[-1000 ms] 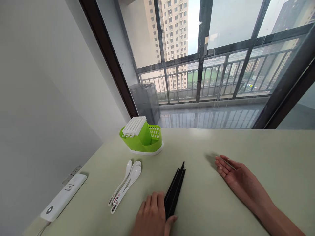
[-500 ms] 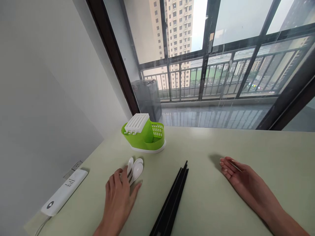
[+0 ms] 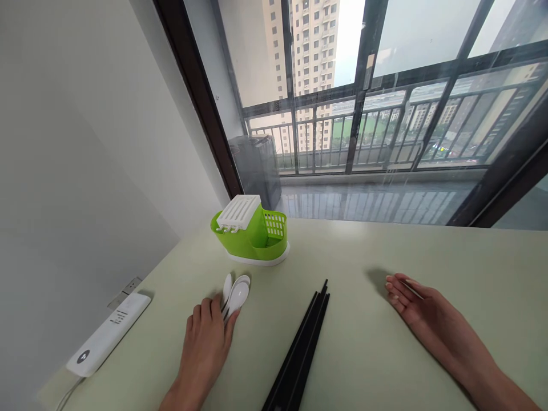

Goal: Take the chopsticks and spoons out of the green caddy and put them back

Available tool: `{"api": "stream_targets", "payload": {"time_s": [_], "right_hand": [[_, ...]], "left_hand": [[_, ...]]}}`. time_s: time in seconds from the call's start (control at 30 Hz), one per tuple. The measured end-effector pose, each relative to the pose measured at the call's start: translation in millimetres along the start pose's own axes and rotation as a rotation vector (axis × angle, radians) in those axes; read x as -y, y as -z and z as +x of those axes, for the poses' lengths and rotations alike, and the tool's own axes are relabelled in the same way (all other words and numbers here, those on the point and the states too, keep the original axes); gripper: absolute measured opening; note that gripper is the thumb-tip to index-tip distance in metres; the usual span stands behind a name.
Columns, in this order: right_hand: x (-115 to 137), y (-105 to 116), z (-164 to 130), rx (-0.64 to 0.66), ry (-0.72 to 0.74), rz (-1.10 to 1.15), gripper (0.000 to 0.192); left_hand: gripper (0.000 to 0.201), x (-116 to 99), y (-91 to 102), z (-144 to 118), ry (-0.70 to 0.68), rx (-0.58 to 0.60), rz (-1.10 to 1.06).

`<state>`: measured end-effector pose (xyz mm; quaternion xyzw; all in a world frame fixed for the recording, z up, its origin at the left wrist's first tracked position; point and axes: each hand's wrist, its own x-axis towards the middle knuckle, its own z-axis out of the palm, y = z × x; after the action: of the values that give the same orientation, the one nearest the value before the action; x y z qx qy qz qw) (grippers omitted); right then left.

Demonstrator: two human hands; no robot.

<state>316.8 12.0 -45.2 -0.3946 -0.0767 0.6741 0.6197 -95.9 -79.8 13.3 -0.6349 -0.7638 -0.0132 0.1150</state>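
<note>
My left hand (image 3: 204,348) lies flat over the handles of the white spoons (image 3: 234,294), fingers together but not visibly clamped round them, just in front of the green cutlery holder (image 3: 250,238), while my right hand (image 3: 422,311) rests open, empty, right of the black chopsticks (image 3: 302,351).

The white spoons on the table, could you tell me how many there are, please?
3 white spoons, it seems: their bowls lie bunched and overlapping just in front of the green caddy. The left hand covers the handles, so another could be hidden.
</note>
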Motion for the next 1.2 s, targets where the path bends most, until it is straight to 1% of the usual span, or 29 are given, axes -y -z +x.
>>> {"api": "stream_targets", "payload": {"time_s": [0.23, 0.37, 0.5, 0.67, 0.77, 0.83, 0.9, 1.0, 1.1, 1.2], "right_hand": [[-1, -2, 0, 0.028, 0.003, 0.006, 0.026], [-2, -1, 1, 0.051, 0.01, -0.001, 0.027], [-3, -5, 1, 0.059, 0.011, 0.022, 0.023], [-3, -9, 0, 0.096, 0.009, 0.041, 0.02], [-4, -10, 1, 0.115, 0.012, 0.056, 0.019], [-6, -11, 3, 0.139, 0.019, 0.056, 0.019], [-8, -10, 4, 0.166, 0.026, 0.047, 0.019], [-10, -9, 8, 0.212, 0.059, -0.007, 0.02], [-12, -9, 9, 0.245, 0.092, -0.066, 0.022], [-14, -11, 9, 0.276, 0.127, -0.113, 0.024]], "left_hand": [[0.047, -4, -3.9, 2, -0.066, -0.003, 0.006], [0.044, -10, -3.0, 2, -0.062, 0.046, -0.004], [0.043, -13, -1.0, 4, -0.075, 0.081, 0.007], [0.045, -9, 10.5, 7, -0.079, 0.171, -0.052], [0.047, -10, 20.6, 9, -0.031, 0.226, -0.13], [0.048, -15, 26.7, 9, 0.003, 0.252, -0.18], [0.049, -23, 32.3, 10, 0.013, 0.261, -0.213], [0.049, -43, 41.0, 10, -0.018, 0.264, -0.287], [0.045, -71, 50.9, 13, -0.056, 0.261, -0.428], [0.039, -105, 61.0, 16, -0.11, 0.244, -0.543]]}}
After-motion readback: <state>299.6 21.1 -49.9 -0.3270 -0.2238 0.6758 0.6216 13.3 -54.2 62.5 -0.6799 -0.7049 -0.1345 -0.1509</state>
